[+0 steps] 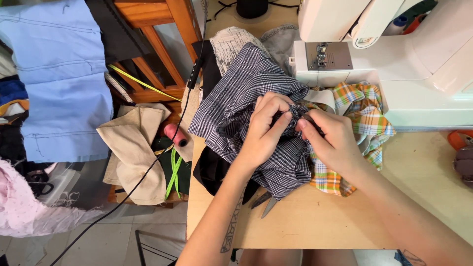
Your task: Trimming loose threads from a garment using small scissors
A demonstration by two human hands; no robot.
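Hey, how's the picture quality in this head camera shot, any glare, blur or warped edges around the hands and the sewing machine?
Head view: lighting is bright and even; the left hand and right hand on the checked grey fabric look sharp, with soft shadows beneath. The white sewing machine is nearly washed out at top right. Wide-angle bending shows at the edges, as on the wooden table.

One head-worn camera looks steeply down, close over the bench (315,221); the sewing machine (419,64) sits at two o'clock.
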